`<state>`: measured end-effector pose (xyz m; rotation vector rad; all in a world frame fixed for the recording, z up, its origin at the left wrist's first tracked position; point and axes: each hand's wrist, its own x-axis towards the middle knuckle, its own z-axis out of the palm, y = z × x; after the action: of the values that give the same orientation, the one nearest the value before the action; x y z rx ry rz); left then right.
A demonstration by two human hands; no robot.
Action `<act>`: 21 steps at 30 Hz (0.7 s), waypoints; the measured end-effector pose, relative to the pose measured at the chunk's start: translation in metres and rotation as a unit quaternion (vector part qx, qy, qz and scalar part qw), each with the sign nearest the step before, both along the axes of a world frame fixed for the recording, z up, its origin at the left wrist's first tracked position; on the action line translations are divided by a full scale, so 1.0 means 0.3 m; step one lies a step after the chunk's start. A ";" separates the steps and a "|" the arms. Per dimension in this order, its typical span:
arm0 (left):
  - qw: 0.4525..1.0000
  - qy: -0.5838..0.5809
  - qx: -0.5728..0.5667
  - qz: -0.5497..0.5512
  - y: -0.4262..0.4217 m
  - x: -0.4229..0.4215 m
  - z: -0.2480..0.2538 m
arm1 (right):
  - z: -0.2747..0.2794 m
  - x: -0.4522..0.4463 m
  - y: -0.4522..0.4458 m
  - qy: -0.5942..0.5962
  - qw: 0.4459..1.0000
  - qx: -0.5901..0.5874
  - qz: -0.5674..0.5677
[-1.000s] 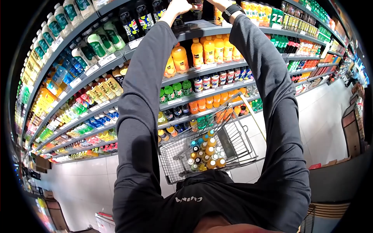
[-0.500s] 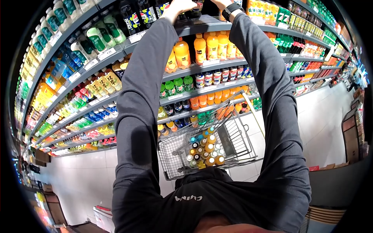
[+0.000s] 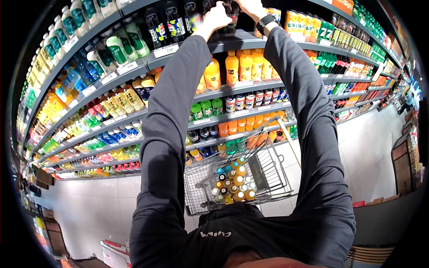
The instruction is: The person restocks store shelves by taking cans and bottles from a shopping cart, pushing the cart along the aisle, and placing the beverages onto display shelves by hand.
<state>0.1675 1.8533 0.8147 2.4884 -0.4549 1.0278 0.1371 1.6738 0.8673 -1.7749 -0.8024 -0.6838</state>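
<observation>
A dark soda bottle (image 3: pixel 232 20) stands upright at the front of the top shelf, between my two hands. My left hand (image 3: pixel 216 18) is at its left side, fingers curled toward its upper part. From the right, my right hand (image 3: pixel 252 8), with a black watch (image 3: pixel 267 20) on the wrist, reaches to the bottle's top. The frame's upper edge cuts off some fingertips and the bottle cap. Left of my left hand stand dark bottles with blue and lime labels (image 3: pixel 175 24). Orange drink cans (image 3: pixel 296 24) stand to the right of the watch.
A wire shopping cart (image 3: pixel 192 190) holding several bottles (image 3: pixel 232 181) stands below my arms, against the lower shelves. Orange juice bottles (image 3: pixel 245 64) fill the shelf underneath. Curved shelves of drinks extend left and right. Cartons (image 3: pixel 115 254) lie on the floor at lower left.
The view has tilted up a little, so shelves and hands sit lower in the frame. More of the dark bottle and both hands shows. Both hands stay at the bottle.
</observation>
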 end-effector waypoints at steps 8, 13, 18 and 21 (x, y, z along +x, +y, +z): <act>0.986 -0.144 -0.085 0.014 -0.068 -0.117 -0.071 | 0.024 0.006 0.002 -0.002 0.996 -0.063 -0.059; 0.978 -0.148 -0.125 0.073 -0.087 -0.107 -0.057 | -0.033 0.290 0.019 -0.093 0.977 -0.106 -0.162; 0.982 -0.126 -0.119 0.070 -0.096 -0.147 -0.033 | -0.007 0.280 0.037 0.006 0.980 -0.114 -0.163; 0.981 -0.133 -0.098 0.097 -0.095 -0.135 -0.036 | 0.008 0.326 0.048 0.031 0.982 -0.149 -0.110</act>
<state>0.1271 1.8248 0.8039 2.2616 -0.1770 1.4207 0.2350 1.6882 0.8697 -2.1692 -0.6987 -0.6740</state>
